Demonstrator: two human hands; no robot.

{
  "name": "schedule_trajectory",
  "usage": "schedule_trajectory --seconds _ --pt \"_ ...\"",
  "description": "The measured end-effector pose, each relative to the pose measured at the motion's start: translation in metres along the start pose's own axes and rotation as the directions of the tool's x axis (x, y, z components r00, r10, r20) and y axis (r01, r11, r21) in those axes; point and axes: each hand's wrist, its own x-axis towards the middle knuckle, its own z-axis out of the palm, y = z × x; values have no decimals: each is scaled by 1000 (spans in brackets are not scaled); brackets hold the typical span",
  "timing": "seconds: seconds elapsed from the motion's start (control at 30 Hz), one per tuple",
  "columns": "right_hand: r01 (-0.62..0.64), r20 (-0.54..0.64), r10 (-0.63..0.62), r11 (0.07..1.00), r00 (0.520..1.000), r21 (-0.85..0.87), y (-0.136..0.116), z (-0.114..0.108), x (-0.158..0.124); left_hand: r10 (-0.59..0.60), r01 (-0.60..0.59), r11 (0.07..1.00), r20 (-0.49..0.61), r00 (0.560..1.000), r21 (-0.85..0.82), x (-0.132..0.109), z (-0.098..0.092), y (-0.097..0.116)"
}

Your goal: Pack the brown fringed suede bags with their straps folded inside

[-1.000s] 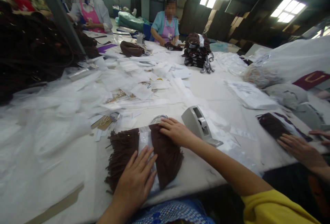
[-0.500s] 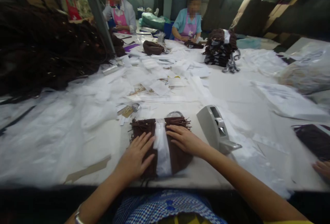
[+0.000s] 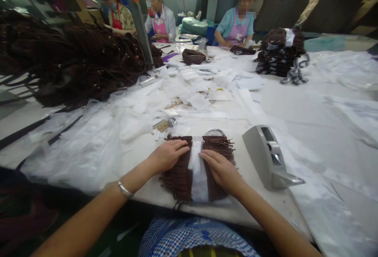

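Right in front of me on the table lies a dark brown fringed bag (image 3: 184,178), with a white wrapping band (image 3: 199,178) running down its middle. My left hand (image 3: 169,153) rests flat on the bag's upper left part, fingers stretched toward the band. My right hand (image 3: 223,168) lies on the right half, its fingertips at the band's edge. Neither hand grips anything; both are open. A grey tape dispenser (image 3: 267,156) stands to the right of the bag. Behind the bag a loop of clear or grey material (image 3: 215,132) shows in part.
Thin white plastic bags (image 3: 85,142) spread over the left side. Tags and papers (image 3: 191,99) lie scattered beyond. A heap of brown bags (image 3: 88,60) rises at the left by a metal post (image 3: 138,20); wrapped ones are stacked (image 3: 279,54) at the back right. Several co-workers (image 3: 238,24) sit opposite.
My left hand has slid up the bag to its upper left edge, baring the fringe below. My right hand stays on the right half. The view has turned somewhat to the left.
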Motion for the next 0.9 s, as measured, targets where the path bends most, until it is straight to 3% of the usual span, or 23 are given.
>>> schedule_trajectory --seconds 0.07,0.13,0.23,0.3,0.37,0.43,0.53,0.63,0.7,0.77,0.83,0.9 --pt "-27 6 27 1000 1000 4 6 8 -4 -15 10 999 89 996 50 -5 8 -11" --pt "-28 4 28 999 1000 17 11 12 -7 -81 66 994 177 981 87 -26 7 -26" --pt "-14 -20 14 999 1000 43 14 14 -8 -168 131 981 280 945 144 -61 -10 -46" --pt "-5 -35 7 998 999 56 14 13 -8 -232 178 965 311 921 194 -71 -24 -53" --pt "3 -48 -1 998 999 60 14 13 -8 -289 238 948 264 920 210 -65 -31 -54" --pt "8 -59 -5 999 998 54 14 12 -7 -279 262 955 129 951 136 -45 -29 -49" --pt "11 -65 -9 999 998 40 13 12 -6 -87 88 996 -68 994 12 -10 -11 -40" --pt "4 -63 -1 999 998 39 12 11 -7 121 -109 990 -130 984 92 6 11 -39" --pt "-1 -64 4 999 998 43 12 11 -7 133 -110 981 -138 981 161 2 20 -40" --pt "4 -67 -1 999 998 46 13 12 -8 14 7 985 -121 993 172 -7 19 -41" --pt "11 -69 -8 999 998 50 14 12 -8 -180 183 973 -37 983 137 -18 10 -42" --pt "13 -69 -9 998 998 55 15 13 -8 -379 363 920 104 919 148 -28 -6 -46"
